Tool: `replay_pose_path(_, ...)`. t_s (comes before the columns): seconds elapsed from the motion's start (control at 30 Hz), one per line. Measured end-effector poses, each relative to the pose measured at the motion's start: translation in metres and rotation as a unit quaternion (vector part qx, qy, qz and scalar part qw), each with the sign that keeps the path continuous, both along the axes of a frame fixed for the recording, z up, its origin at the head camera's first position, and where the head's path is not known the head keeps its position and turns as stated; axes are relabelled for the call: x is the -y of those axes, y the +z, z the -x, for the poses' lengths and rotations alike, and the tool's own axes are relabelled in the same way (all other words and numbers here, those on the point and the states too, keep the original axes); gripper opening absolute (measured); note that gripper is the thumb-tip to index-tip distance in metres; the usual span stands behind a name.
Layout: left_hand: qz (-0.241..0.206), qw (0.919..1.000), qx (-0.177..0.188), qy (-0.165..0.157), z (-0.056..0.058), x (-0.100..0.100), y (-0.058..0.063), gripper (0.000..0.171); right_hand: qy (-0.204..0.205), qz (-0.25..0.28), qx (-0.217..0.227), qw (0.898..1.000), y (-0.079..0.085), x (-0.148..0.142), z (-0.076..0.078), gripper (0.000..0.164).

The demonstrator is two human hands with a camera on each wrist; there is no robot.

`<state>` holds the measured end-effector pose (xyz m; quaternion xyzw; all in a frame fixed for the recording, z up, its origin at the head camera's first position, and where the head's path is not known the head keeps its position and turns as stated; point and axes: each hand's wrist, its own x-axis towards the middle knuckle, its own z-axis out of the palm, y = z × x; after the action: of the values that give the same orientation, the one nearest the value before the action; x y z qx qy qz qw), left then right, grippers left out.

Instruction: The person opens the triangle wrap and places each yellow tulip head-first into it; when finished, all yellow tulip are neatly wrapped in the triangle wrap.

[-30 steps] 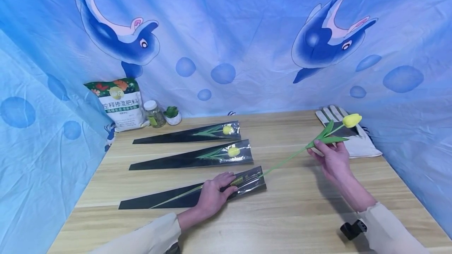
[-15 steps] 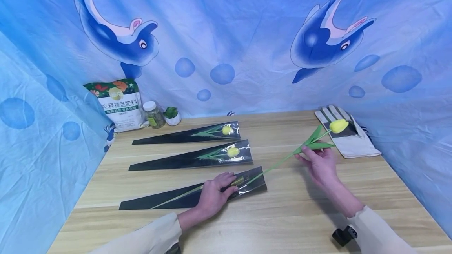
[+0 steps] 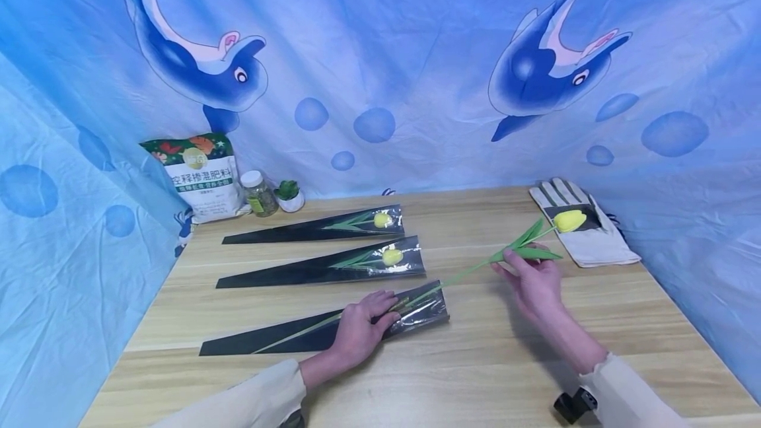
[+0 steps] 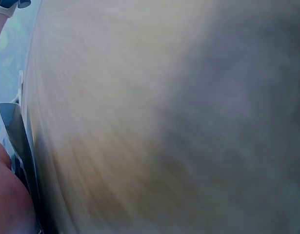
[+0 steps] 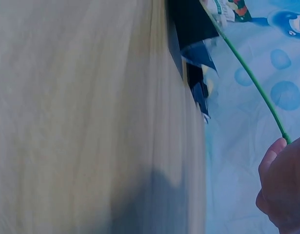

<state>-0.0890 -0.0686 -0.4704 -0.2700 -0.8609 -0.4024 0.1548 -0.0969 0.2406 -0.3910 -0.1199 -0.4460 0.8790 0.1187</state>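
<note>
In the head view my right hand [image 3: 535,283] pinches a yellow tulip [image 3: 570,220] just below its bloom, where the green leaves branch off. The long green stem runs down to the left into the mouth of a black flower sleeve [image 3: 238,343] with a clear front. Across that sleeve's middle lies my left hand [image 3: 355,334], fingers extended, pressing it against the table. The tulip's bloom and leaves are outside the sleeve. The right wrist view shows the stem [image 5: 252,78] leading from my fingers to the sleeve. Only an edge of my left hand [image 4: 10,200] appears in the left wrist view.
Two more black sleeves [image 3: 267,274] [image 3: 273,234], each with a yellow tulip inside, lie behind on the wooden table [image 3: 452,375]. A fertilizer bag [image 3: 205,180], a jar [image 3: 259,194] and a small potted plant [image 3: 289,195] stand back left. Work gloves [image 3: 600,246] lie at right.
My right hand has moved left and slightly down with the tulip, and more of its stem is inside the sleeve. My left hand has stayed in place.
</note>
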Motion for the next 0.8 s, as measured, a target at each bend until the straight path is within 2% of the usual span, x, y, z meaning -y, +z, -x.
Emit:
replay_pose_path(0.23,-0.004,1.0,-0.007,-0.001,0.001,-0.001,0.0,0.031,0.002,0.012,0.005,1.0,0.0,-0.003,0.003,0.022)
replay_pose_path(0.47,-0.003,0.9999,-0.008,0.006,0.001,0.001,0.0,0.029,-0.004,0.062,-0.054,0.997,0.002,-0.025,0.001,0.018)
replay_pose_path(0.8,-0.016,0.9998,0.003,0.005,0.001,0.002,-0.002,0.026,-0.032,0.124,-0.089,0.988,0.007,-0.052,-0.003,0.02)
